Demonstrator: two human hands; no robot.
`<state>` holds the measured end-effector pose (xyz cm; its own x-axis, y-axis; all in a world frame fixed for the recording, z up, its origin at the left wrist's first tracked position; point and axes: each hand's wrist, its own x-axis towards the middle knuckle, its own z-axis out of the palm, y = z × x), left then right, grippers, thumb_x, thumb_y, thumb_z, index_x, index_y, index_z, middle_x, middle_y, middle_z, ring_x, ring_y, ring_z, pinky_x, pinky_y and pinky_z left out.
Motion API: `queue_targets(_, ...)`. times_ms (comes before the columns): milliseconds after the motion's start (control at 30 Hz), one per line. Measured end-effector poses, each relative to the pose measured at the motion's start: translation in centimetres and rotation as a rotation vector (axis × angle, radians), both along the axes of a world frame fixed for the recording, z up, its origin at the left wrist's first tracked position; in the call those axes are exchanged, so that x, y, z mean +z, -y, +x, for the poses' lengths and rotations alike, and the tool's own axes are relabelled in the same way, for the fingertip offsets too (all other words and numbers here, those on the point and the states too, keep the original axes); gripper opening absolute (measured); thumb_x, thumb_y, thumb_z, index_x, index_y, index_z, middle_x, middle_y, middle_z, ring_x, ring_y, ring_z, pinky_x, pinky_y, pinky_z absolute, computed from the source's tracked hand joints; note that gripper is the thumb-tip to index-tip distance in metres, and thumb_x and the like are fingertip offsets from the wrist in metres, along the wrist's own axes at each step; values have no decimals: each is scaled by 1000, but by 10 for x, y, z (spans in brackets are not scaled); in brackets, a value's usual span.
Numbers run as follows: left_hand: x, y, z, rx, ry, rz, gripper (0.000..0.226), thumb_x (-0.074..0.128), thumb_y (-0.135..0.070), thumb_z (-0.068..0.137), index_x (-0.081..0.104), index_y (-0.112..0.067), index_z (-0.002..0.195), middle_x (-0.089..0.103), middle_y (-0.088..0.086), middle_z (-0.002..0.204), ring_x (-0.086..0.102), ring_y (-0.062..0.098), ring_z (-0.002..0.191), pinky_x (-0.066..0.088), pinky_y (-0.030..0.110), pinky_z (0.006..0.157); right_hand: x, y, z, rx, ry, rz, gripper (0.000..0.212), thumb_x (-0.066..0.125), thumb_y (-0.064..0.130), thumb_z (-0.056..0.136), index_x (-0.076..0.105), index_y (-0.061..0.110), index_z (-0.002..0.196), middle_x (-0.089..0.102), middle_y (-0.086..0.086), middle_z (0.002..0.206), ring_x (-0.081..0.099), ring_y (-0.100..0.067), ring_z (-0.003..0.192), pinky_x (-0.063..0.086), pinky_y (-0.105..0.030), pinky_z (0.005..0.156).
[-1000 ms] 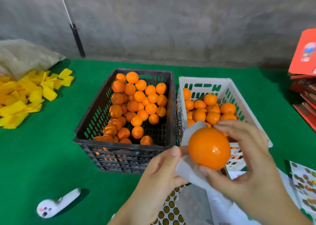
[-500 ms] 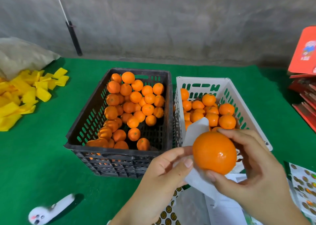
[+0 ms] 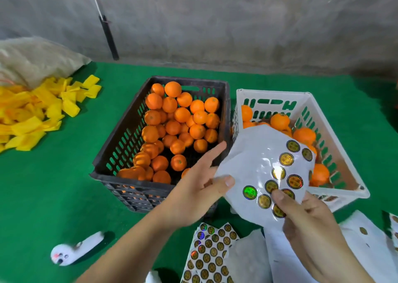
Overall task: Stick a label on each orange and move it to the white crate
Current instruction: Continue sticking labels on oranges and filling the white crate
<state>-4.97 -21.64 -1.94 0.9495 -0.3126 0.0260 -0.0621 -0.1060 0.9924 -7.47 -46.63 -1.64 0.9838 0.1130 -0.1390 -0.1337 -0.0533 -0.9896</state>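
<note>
The left hand [image 3: 193, 188] is pinching the glossy white label sheet [image 3: 254, 166] by its left edge, its grip clamped there. The right hand [image 3: 305, 224] is pressing a thumb on one round gold label [image 3: 287, 193], ready to peel. Unlabelled oranges [image 3: 172, 127] are lying in the black slatted plastic crate [image 3: 116, 153], left of the sheet; the white slatted plastic crate [image 3: 336, 136] is sitting just behind it.

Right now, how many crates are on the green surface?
2. The black crate sits centre, holding loose oranges; the white crate stands right beside it, partly hidden behind the held sticker sheet.
</note>
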Motion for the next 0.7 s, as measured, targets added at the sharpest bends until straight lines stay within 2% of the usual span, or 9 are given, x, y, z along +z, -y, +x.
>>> queue_targets(100, -13, -24, 43, 100, 61, 192, 37, 48, -37, 110, 51, -27, 145, 73, -10, 123, 68, 8, 110, 55, 26, 92, -12, 3, 18, -117, 19, 162, 31, 77, 45, 75, 80, 25, 99, 81, -5, 105, 76, -15, 85, 59, -26, 69)
queue_targets(167, -32, -38, 80, 178, 52, 400, 26, 45, -28, 111, 58, -27, 133, 73, -3, 121, 69, 15, 95, 56, 38, 85, -13, 0, 23, -178, 12, 235, 27, 76, 33, 75, 81, 26, 101, 80, -6, 112, 77, -13, 88, 61, -24, 67)
queue_targets(233, -56, -48, 117, 68, 53, 755, 33, 41, -15, 109, 57, -22, 136, 67, 4, 133, 68, 26, 97, 57, 44, 85, -12, -3, 25, -228, 6, 290, 30, 73, 28, 79, 80, 26, 108, 78, -6, 118, 76, -25, 107, 64, -46, 86)
queue_targets(300, -80, -54, 151, -144, -56, 1158, 47, 44, -5, 103, 49, -22, 147, 53, 5, 148, 60, 31, 120, 55, 49, 95, -12, -5, 27, -268, -31, 313, 34, 75, 28, 79, 78, 26, 113, 77, -6, 121, 72, -34, 115, 54, -61, 100)
queue_targets(367, -102, -58, 176, -415, -144, 1557, 68, 55, 2, 97, 36, -24, 157, 33, 7, 161, 42, 37, 140, 52, 54, 101, -11, -9, 27, -277, -51, 325, 48, 88, 40, 70, 78, 23, 114, 78, -7, 111, 73, -36, 101, 53, -56, 96)
queue_targets(433, -121, -61, 190, -652, -190, 1772, 86, 63, -1, 97, 19, -28, 165, 7, 6, 172, 15, 41, 155, 42, 56, 112, -14, -9, 27, -314, -65, 258, 64, 97, 49, 55, 77, 17, 106, 73, -12, 85, 66, -29, 73, 57, -44, 74)
queue_targets(533, -142, -63, 204, -708, -237, 1916, 89, 61, -11, 103, 4, -37, 166, -4, 2, 174, -7, 40, 158, 32, 55, 120, -17, -9, 27, -356, -95, 290, 43, 96, 38, 58, 81, 22, 95, 67, -2, 57, 55, -10, 40, 49, -20, 46)
queue_targets(633, -142, -65, 211, -708, -107, 2058, 68, 54, -30, 106, 19, -35, 164, 12, 2, 172, 20, 35, 155, 41, 47, 111, -24, -7, 27, -420, -134, 262, 27, 93, 32, 68, 80, 22, 89, 51, -2, 41, 42, -10, 31, 40, -16, 42)
queue_targets(700, -133, -68, 212, -668, -109, 2025, 73, 63, -35, 102, 25, -28, 163, 12, 3, 172, 42, 32, 145, 51, 42, 92, -26, -7, 30, -435, -154, 257, 9, 82, 20, 78, 80, 26, 84, 48, 0, 39, 41, -9, 30, 39, -15, 39)
